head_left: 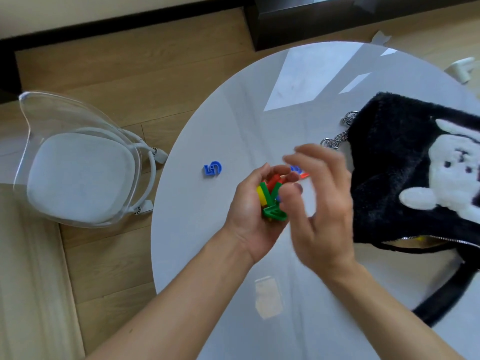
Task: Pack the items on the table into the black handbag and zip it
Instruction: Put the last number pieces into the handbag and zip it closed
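Over the white table (233,113) on wood floor (117,61), left hand (249,216) grips plastic numbers (271,201); right hand (322,209) hovers spread.

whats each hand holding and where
The left hand cups a cluster of green, red and yellow plastic pieces between palm and curled fingers. The right hand, blurred, appears to hold nothing.

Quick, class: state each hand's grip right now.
Left hand: closed round a bunch of green, red and yellow plastic pieces.
Right hand: open, blurred, holding nothing.
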Demonstrator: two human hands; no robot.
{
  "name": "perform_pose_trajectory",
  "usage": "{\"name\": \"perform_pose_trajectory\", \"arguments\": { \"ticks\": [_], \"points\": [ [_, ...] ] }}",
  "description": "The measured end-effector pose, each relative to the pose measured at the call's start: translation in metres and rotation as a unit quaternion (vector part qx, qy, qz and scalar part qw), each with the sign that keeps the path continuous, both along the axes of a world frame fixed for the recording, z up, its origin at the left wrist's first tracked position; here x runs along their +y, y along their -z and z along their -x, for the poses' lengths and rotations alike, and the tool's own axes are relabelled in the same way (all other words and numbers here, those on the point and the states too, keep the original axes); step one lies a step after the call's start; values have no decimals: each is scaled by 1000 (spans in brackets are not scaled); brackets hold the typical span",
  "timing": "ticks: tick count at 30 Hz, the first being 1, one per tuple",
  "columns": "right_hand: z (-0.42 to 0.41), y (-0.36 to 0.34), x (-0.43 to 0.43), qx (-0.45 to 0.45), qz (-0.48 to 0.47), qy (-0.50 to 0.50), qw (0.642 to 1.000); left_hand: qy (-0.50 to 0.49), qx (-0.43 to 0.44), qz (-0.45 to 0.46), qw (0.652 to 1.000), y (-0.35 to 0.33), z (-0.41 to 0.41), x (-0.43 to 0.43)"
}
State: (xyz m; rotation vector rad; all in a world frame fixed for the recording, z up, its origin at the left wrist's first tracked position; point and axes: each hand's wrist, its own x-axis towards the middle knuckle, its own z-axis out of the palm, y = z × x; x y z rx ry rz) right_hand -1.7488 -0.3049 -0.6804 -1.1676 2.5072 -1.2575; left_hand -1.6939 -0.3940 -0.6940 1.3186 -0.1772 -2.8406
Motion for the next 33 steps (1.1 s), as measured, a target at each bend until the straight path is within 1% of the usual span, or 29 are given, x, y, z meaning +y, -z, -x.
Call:
{"name": "perform_pose_trajectory", "arguments": {
  "ticks": [1,2,4,6,7,8,10,14,18,22,24,29,33],
  "points": [
    [11,5,4,-29,-12,22,999,-14,-13,-4,1000,3,-3,0],
    [24,13,7,-52,-52,41,996,-27,-24,-8,999,5,-7,-1],
    [40,31,7,-80,-197,55,976,-44,-51,-8,998,10,-16,-2],
    [42,48,7,-40,-347,28,936,-52,-79,0,996,16,-26,-1],
    [40,53,8,-12,-391,10,920,-53,-92,4,994,18,-31,0],
    [38,58,7,14,-407,-1,913,-52,-104,8,993,21,-36,1],
    [36,63,3,38,-393,10,919,-45,-125,14,991,24,-45,5],
    [39,69,-2,7,-370,54,928,-18,-148,19,989,26,-52,10],
    [40,68,-5,14,-407,58,912,-10,-161,27,986,27,-47,8],
    [35,71,-4,-3,-352,35,935,-7,-168,31,985,27,-37,7],
    [36,72,-3,-29,-327,39,944,-3,-168,35,985,27,-32,8],
    [44,69,-5,-113,-280,74,951,11,-174,43,984,28,-23,13],
    [49,54,-2,-204,-219,79,951,24,-179,56,982,31,-18,14]
  ]
}}
